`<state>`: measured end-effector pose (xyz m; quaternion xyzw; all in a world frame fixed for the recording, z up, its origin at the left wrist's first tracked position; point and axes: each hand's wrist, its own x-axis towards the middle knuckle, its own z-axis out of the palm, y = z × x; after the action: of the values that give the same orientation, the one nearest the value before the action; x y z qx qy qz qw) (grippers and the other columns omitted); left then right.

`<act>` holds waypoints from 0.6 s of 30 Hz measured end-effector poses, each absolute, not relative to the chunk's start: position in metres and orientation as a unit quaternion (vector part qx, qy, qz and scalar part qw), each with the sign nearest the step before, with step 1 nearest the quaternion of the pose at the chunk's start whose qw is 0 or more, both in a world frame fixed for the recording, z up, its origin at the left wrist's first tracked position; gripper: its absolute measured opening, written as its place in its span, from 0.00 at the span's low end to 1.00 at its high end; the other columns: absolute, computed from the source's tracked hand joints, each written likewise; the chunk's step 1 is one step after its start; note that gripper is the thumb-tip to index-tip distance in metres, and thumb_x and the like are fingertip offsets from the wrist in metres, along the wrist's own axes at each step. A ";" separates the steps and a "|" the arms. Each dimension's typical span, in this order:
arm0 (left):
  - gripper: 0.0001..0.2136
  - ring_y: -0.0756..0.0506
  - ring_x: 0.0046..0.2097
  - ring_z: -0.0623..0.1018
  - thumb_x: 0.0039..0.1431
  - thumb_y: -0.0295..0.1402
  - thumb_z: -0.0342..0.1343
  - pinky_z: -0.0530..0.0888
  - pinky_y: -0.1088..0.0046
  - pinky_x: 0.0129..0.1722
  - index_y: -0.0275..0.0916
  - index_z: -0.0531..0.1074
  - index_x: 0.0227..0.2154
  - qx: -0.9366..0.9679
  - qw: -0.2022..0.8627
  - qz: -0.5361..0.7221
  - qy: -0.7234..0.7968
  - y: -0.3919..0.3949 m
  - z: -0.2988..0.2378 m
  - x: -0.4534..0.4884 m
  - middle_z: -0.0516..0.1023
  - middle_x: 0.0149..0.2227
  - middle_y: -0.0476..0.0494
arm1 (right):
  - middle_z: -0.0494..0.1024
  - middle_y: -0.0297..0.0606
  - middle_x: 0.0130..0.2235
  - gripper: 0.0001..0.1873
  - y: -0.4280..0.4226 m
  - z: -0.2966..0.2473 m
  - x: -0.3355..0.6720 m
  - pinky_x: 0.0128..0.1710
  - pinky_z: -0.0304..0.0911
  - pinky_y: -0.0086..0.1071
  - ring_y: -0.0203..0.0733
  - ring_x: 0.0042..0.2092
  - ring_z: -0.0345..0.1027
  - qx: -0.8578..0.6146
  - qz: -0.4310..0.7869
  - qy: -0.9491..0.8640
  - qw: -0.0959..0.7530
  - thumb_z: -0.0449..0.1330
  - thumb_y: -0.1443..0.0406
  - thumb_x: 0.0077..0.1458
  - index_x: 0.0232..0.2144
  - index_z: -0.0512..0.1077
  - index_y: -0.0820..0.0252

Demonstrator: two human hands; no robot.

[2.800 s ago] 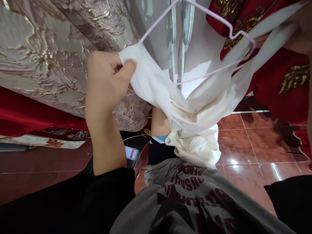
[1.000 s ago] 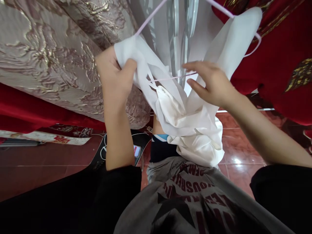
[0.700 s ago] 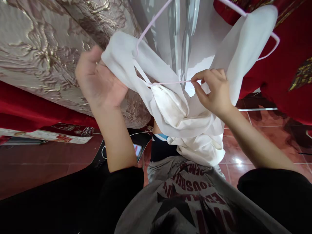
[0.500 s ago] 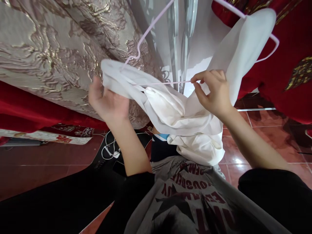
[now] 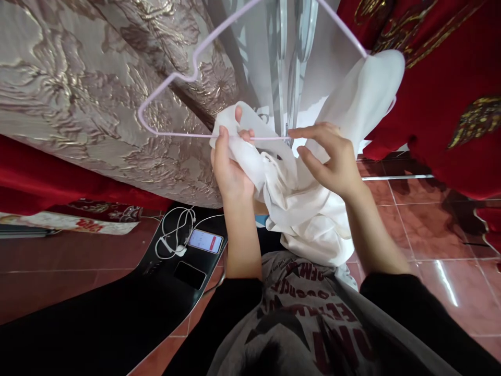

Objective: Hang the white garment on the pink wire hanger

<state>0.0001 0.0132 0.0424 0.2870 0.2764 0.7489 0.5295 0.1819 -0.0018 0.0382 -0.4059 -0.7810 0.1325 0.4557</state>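
A white garment (image 5: 309, 203) hangs from the right end of a pale lilac wire hanger (image 5: 164, 83); the hanger's left end is bare. My left hand (image 5: 229, 167) is closed on a bunch of the white cloth just under the hanger's bottom bar. My right hand (image 5: 332, 156) is beside it, thumb and forefinger pinching at the bar and the cloth near the middle. The rest of the garment droops down over my grey printed shirt (image 5: 313, 313).
Silver-gold brocade fabric (image 5: 78, 78) hangs at the left, red embroidered fabric (image 5: 450, 104) at the right. A phone (image 5: 205, 241) with white earphones (image 5: 174, 237) lies on a black surface (image 5: 164, 271) below. The floor is glossy red tile (image 5: 422, 230).
The garment's left side has come off the hanger's left end, which is now bare. My left hand moved right, toward the middle, gathering the cloth. My right hand stayed at the bar.
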 end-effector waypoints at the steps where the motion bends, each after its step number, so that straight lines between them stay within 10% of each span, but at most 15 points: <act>1: 0.16 0.49 0.37 0.77 0.73 0.29 0.42 0.75 0.70 0.53 0.40 0.77 0.39 0.280 0.533 0.753 0.266 0.014 0.041 0.001 0.80 0.51 0.45 | 0.78 0.36 0.49 0.13 -0.005 0.036 0.182 0.65 0.63 0.50 0.43 0.55 0.72 -0.401 0.138 -0.760 0.492 0.54 0.59 0.65 0.47 0.74 0.52; 5: 0.11 0.49 0.34 0.75 0.71 0.31 0.48 0.76 0.71 0.48 0.39 0.75 0.37 0.281 0.505 0.765 0.283 0.012 0.030 0.007 0.79 0.46 0.42 | 0.70 0.36 0.58 0.18 -0.015 0.008 0.190 0.66 0.62 0.51 0.43 0.63 0.65 -0.445 0.030 -0.512 0.734 0.60 0.57 0.62 0.54 0.69 0.50; 10: 0.07 0.48 0.37 0.74 0.68 0.33 0.53 0.75 0.75 0.38 0.39 0.75 0.37 0.278 0.499 0.748 0.337 0.007 0.028 0.013 0.78 0.44 0.40 | 0.67 0.45 0.61 0.50 -0.005 -0.016 0.208 0.64 0.64 0.51 0.45 0.60 0.67 -0.500 0.169 -0.485 0.698 0.70 0.49 0.46 0.66 0.55 0.53; 15: 0.05 0.49 0.37 0.74 0.67 0.34 0.57 0.70 0.74 0.31 0.38 0.75 0.39 0.295 0.509 0.752 0.297 0.005 0.027 0.014 0.75 0.45 0.39 | 0.67 0.34 0.31 0.17 -0.003 -0.007 0.201 0.42 0.69 0.34 0.31 0.34 0.63 -0.554 0.149 -0.414 0.707 0.65 0.54 0.53 0.35 0.73 0.63; 18: 0.05 0.47 0.38 0.75 0.67 0.35 0.58 0.70 0.72 0.30 0.39 0.75 0.38 0.321 0.491 0.749 0.307 0.005 0.024 0.012 0.75 0.46 0.39 | 0.60 0.31 0.25 0.16 -0.007 -0.004 0.198 0.38 0.66 0.31 0.29 0.30 0.57 -0.569 0.111 -0.375 0.723 0.64 0.55 0.55 0.26 0.71 0.64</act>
<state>0.0124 0.0053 0.0237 0.3213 0.3073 0.7492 0.4909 0.1978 -0.0071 -0.0037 -0.5693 -0.3749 0.1112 0.7231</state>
